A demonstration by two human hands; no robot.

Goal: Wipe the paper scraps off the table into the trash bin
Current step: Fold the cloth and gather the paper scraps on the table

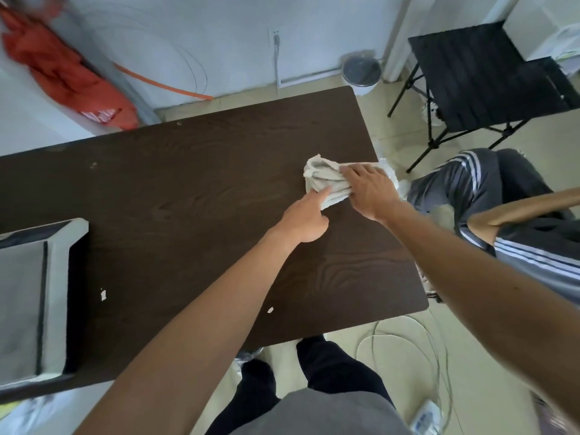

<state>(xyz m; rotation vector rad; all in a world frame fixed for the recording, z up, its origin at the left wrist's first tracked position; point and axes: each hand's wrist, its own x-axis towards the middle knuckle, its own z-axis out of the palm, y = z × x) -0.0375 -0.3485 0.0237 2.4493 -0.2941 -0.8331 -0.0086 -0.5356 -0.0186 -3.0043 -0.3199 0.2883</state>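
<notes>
Fingers of the right hand (372, 191) lie flat and slightly spread, pressing down on a crumpled grey cloth (326, 180). The left hand (306, 219) has its index finger stretched out, tip touching the cloth's near edge, the other fingers curled in.

The cloth sits on the dark table (188, 183), close to its right edge. Just past the right fingertips, white crumpled paper (390, 174) shows at and beyond that edge. Two small white scraps remain well behind both hands, near the table's front: one scrap (103, 295) toward the left, another (270, 310) closer to the left forearm. A round bin (361, 70) with a dark liner stands on the floor far beyond the fingertips, at the wall, not under the edge being wiped.

Risks, as judged:
- Paper pushed over this edge would likely land on the floor, since the bin is well apart from it.
- The two rear scraps could be missed.
- A seated person's striped trousers (464, 180) are beside the edge; scraps may fall there.

Writing: red fabric (62, 76) at upper left carries a printed patch, illegible.
</notes>
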